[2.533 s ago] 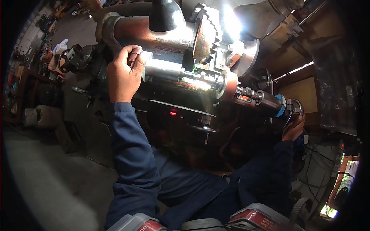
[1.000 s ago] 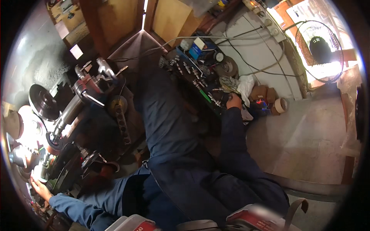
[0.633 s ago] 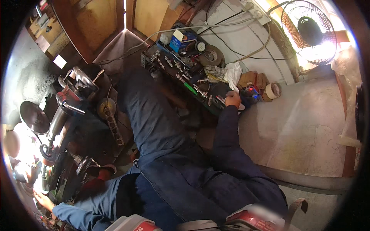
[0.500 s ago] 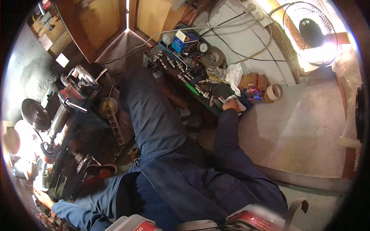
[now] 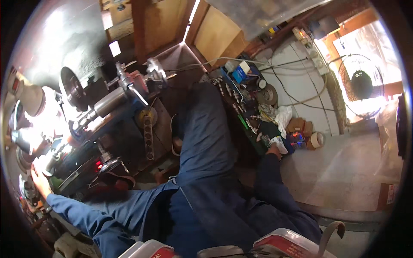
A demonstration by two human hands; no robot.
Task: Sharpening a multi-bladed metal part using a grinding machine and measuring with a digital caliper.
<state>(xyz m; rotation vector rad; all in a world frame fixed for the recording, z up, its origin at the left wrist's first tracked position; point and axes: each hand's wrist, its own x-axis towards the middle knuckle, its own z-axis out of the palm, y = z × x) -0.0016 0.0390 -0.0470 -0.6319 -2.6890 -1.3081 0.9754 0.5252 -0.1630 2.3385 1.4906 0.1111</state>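
At the far left my left hand rests against the brightly lit rounded metal end of a lathe. Its fingers look stretched along that part, though glare washes out their tips. Off to the right, my right hand reaches to the near end of a dark tool tray, beside a crumpled white paper or cloth. The right fingers look bent together around something small that I cannot make out. Several metal bits and holders lie loosely along the tray.
The lathe's tailstock with its handles extends before my legs. A metal strip with holes stands beside it. Beyond the tray are a blue box, tape rolls, a white bag and hanging cables. A black fan stands far right.
My view has swung left, so the whole scene sits farther right in the picture. The left hand stays at the lathe's lit end; the right stays at the tray's near end.
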